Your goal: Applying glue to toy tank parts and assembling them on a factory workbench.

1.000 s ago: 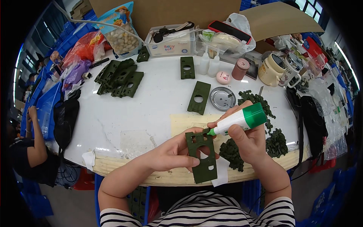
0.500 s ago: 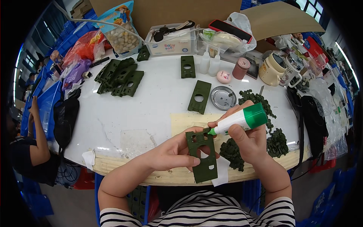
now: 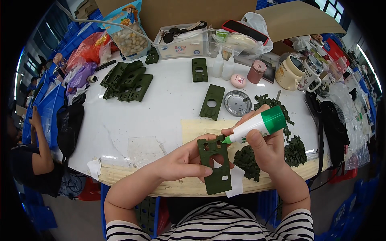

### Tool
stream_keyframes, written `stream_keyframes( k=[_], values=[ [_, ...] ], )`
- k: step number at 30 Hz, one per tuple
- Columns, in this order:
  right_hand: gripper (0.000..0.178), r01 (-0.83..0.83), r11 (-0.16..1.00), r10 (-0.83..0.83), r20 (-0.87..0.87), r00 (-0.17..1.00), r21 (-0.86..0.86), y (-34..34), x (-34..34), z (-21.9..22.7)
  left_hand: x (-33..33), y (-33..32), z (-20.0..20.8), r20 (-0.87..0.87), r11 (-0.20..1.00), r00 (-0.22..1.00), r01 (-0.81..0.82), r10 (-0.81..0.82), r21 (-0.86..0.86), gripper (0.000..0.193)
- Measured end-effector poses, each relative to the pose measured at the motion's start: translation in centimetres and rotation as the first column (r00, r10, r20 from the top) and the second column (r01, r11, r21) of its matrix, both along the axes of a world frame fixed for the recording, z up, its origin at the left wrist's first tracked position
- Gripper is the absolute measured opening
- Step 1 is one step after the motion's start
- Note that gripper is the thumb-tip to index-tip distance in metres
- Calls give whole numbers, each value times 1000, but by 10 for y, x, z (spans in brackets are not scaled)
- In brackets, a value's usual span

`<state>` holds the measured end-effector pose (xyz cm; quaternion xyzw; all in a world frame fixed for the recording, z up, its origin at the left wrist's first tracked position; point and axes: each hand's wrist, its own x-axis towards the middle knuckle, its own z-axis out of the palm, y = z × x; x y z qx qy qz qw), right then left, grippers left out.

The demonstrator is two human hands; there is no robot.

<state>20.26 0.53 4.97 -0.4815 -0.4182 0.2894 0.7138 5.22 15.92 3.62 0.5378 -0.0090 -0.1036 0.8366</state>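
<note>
My left hand (image 3: 187,161) grips a dark green plastic plate (image 3: 218,179) with a large round hole and smaller openings, thumb on its face. In my right hand (image 3: 267,150) is a white glue bottle (image 3: 251,127) with a green base, tilted so its green nozzle meets the plate's upper right corner. Whether glue is coming out cannot be made out. Under and beside my right hand lie piles of small dark green parts (image 3: 247,162). Two similar green plates, one nearer (image 3: 212,102) and one farther (image 3: 199,70), lie flat beyond my hands.
A stack of green plates (image 3: 126,82) lies at the back left. Past my hands stand a round metal tin (image 3: 237,103), small white bottles (image 3: 228,68), a pink canister (image 3: 257,71) and a cream mug (image 3: 290,73). At far left another person's arm (image 3: 42,146) shows.
The glue bottle's base has shifted slightly right and up with my right hand, its nozzle staying at the plate's corner. At far left, the other person's hand has lowered.
</note>
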Motion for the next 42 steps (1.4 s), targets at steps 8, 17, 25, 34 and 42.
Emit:
stream_keyframes(
  k=[8,17,25,34,42],
  values=[
    [26,-102,992,107,-70,992,78,0,5,-6,-1,1,0,-39,1000,999,-3,3,-8,66],
    [23,-85,994,89,-52,995,65,-1,3,-5,-1,3,-3,-56,1000,998,8,-8,10,67],
    [21,-69,996,70,-12,997,60,0,2,-5,-1,2,-3,-48,1000,999,2,-2,16,67],
    [25,-44,998,43,42,998,35,-1,3,-4,0,2,-3,-48,1000,999,3,-2,18,66],
    [39,-5,1000,5,88,996,1,1,0,-3,-1,2,-4,-49,1000,999,1,-1,10,64]
  ],
)
